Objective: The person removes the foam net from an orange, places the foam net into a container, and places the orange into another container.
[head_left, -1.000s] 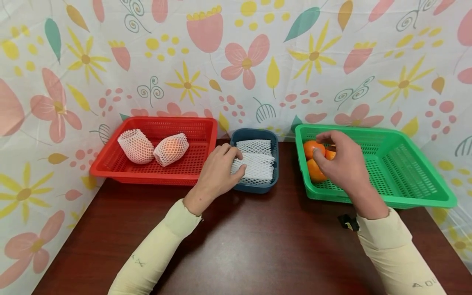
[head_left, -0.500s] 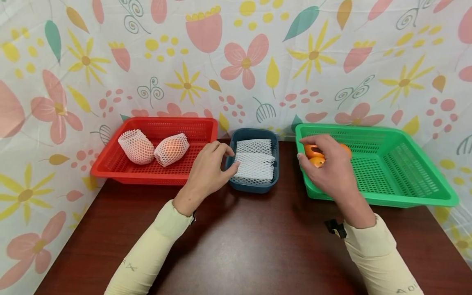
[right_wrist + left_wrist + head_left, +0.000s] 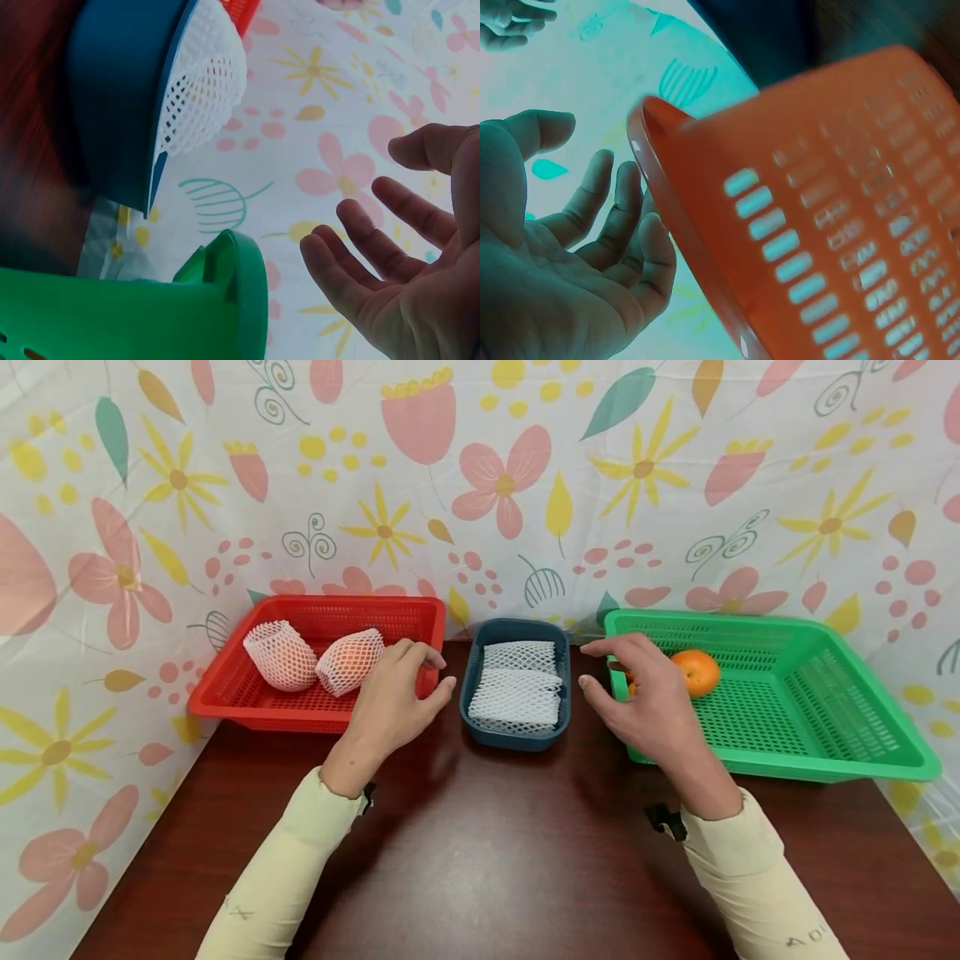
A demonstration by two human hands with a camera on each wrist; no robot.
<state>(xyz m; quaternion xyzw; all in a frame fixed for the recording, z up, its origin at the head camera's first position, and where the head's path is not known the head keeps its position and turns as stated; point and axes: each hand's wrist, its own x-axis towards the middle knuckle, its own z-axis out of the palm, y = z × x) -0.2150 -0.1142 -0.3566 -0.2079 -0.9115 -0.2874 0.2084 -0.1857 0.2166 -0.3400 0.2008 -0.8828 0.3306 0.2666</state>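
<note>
My left hand (image 3: 390,702) hovers by the front right corner of the red basket (image 3: 300,724), fingers loosely bent and holding nothing. Inside that basket lie two fruits in white foam nets, one net-wrapped fruit (image 3: 281,657) at the left and another net-wrapped fruit (image 3: 350,662) beside it. Over the left rim of the green basket (image 3: 825,768) is my right hand (image 3: 641,702), its thumb and fingers apart with nothing between them. An orange (image 3: 696,673) shows just past that hand, which hides most of the other orange fruit. Between the hands, a blue bin (image 3: 516,742) holds white foam nets (image 3: 517,693).
All three containers stand in a row along the back of the dark wooden table (image 3: 480,860). A flower-printed sheet (image 3: 495,485) hangs right behind them. The green basket's rim (image 3: 251,300) rises close to the right hand in the right wrist view.
My left hand has moved left from the blue bin toward the red basket. My right hand has shifted left from over the oranges to the green basket's left rim, uncovering one orange.
</note>
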